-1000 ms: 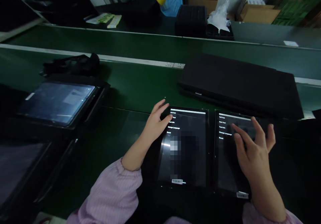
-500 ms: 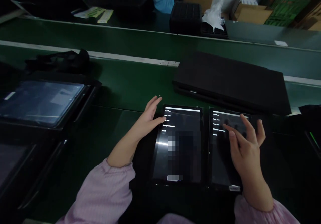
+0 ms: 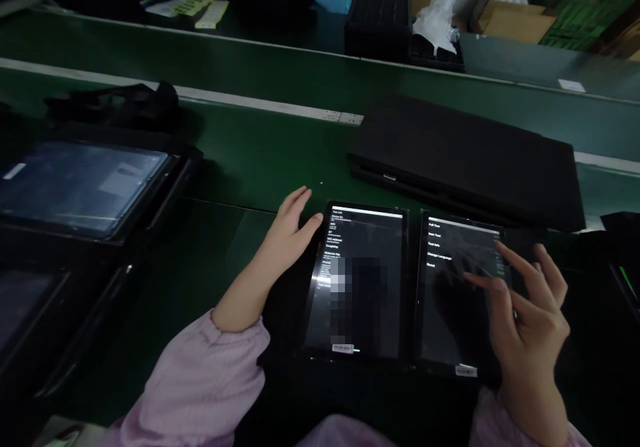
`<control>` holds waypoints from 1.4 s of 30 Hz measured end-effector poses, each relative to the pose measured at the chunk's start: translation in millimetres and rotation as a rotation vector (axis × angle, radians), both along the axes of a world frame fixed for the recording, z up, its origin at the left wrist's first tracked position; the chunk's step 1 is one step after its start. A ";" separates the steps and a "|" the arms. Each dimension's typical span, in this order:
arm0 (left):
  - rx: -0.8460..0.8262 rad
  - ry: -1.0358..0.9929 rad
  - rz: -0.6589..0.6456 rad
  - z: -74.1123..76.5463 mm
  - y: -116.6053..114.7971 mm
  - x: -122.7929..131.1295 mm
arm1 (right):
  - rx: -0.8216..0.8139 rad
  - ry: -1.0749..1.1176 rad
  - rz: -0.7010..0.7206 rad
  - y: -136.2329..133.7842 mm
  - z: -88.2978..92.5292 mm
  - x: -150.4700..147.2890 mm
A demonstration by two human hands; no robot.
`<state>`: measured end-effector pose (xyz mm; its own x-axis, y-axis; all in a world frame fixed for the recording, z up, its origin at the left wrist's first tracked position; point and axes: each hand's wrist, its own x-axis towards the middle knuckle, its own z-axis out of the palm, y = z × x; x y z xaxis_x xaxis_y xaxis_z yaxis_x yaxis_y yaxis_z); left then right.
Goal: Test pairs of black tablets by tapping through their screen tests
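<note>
Two tablets lie side by side in front of me with lit dark screens. The left tablet point(image 3: 367, 280) shows a list of info lines; the right tablet point(image 3: 440, 313) shows a short menu. My left hand point(image 3: 289, 230) is open at the left tablet's upper left edge, thumb near the screen's border. Over the right half of the right tablet, my right hand point(image 3: 530, 320) is open with fingers spread and index finger pointing at the screen; I cannot tell if it touches. Small white labels sit at the bottom of both tablets.
Behind the tablets rests a flat black case or board point(image 3: 470, 153). On the left lie another tablet point(image 3: 85, 190) in a black holder and a bundle of black straps point(image 3: 115, 103). Across the green bench stand black trays point(image 3: 379, 23), a clear plastic bag point(image 3: 437, 20) and yellow-green papers point(image 3: 210, 13).
The left tablet's screen has switched from the menu to an info list. My left thumb has drawn back off that screen. My right hand has moved right and down from the menu text.
</note>
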<state>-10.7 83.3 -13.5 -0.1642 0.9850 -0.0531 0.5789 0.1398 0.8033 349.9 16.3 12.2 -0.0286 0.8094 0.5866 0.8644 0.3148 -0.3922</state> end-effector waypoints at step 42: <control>-0.069 0.154 -0.077 -0.4 8.2 8.4 | -0.107 -0.161 0.042 22.5 -13.2 12.8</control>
